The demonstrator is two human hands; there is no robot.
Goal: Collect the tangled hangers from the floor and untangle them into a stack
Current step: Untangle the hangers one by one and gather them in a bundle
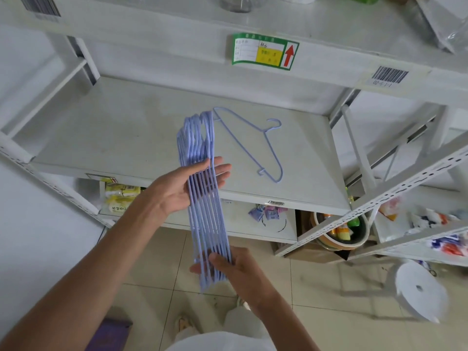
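Note:
A bundle of several light-blue wire hangers is held edge-on in front of me, its far end over the white shelf. My left hand cups the middle of the bundle, fingers behind the wires and thumb side toward me. My right hand grips the near end of the bundle from below. One single light-blue hanger lies flat on the shelf just right of the bundle, hook pointing away to the right.
An upper shelf with a green label overhangs the work shelf. Snack packets sit on the lower shelf. A second rack stands to the right with bottles in a bowl. A white stool stands on the tiled floor.

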